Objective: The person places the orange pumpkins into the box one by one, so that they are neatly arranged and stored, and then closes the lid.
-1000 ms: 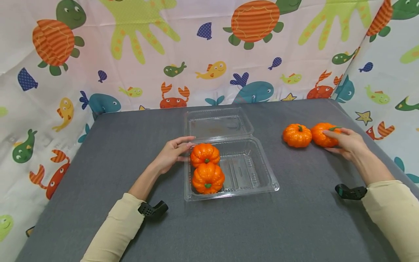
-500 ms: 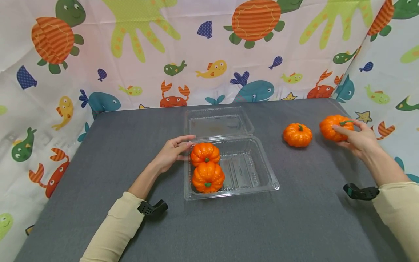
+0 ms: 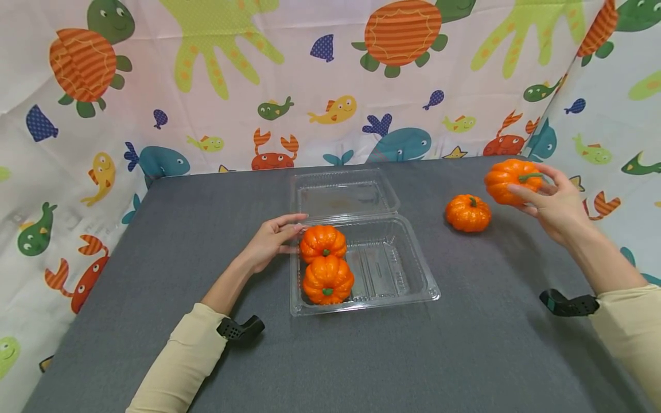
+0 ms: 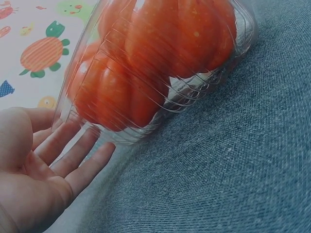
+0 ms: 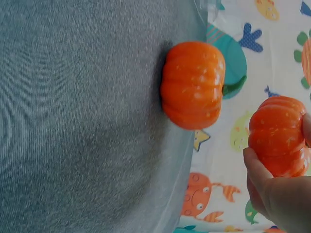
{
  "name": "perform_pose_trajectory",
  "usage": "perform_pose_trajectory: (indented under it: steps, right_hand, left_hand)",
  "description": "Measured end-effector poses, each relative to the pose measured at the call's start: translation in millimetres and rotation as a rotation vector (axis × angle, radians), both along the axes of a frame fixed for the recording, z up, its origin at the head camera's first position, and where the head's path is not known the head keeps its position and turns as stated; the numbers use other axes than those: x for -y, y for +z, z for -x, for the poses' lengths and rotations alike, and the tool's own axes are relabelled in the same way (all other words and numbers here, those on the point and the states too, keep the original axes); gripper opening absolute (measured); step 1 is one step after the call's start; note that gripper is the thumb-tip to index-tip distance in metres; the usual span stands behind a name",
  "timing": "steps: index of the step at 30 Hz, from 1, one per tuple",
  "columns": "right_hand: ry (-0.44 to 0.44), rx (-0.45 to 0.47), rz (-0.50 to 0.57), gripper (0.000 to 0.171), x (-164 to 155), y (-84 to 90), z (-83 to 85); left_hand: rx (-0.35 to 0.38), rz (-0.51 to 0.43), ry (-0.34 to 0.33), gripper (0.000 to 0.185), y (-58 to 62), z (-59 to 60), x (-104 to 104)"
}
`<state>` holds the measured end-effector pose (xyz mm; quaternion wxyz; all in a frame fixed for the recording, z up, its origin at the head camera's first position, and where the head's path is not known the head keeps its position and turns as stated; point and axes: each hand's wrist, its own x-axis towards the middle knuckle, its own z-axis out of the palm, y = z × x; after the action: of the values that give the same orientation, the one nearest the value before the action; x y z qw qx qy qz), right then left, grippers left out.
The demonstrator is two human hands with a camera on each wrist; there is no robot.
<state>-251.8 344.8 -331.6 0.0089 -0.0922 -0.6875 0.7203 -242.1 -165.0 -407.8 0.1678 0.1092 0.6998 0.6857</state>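
The right hand (image 3: 555, 209) grips a small ribbed orange toy pumpkin (image 3: 512, 181) clear above the grey cloth table (image 3: 465, 355), its green stem apparently pointing sideways toward the palm; the open clear plastic clamshell box (image 3: 384, 269) lies well to that hand's left, its bare half nearer; the left hand (image 3: 269, 242), fingers straight, rests against the box's far-side wall beside two packed pumpkins (image 3: 325, 264); another pumpkin (image 3: 467, 213) sits between.
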Motion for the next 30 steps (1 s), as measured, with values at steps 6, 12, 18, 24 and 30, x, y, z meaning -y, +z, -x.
perform_pose_trajectory:
  steps: [6, 12, 18, 24, 30]
  right_hand:
    - [0.078, -0.043, -0.126, 0.079, 13.7, 1.9, -1.6]
    - [0.161, -0.074, -0.370, 0.076, 23.8, 2.6, -2.7]
    - [0.218, -0.098, -0.509, 0.073, 34.2, 3.0, -5.5]
    - [0.276, -0.152, -0.545, 0.073, 49.5, 2.1, -6.4]
    - [0.329, -0.191, -0.551, 0.069, 67.0, 1.6, -9.2]
  left_hand:
    - [0.001, 0.002, -0.003, 0.043, -0.5, 0.1, 0.0]
    - [-0.013, 0.003, -0.012, 0.044, -0.8, 0.3, -0.2]
    - [-0.008, 0.003, -0.007, 0.044, -0.9, 0.2, -0.1]
    - [-0.009, 0.000, -0.001, 0.044, -0.1, -0.7, -1.0]
    - [-0.007, -0.002, 0.000, 0.043, 0.4, -0.6, -1.8]
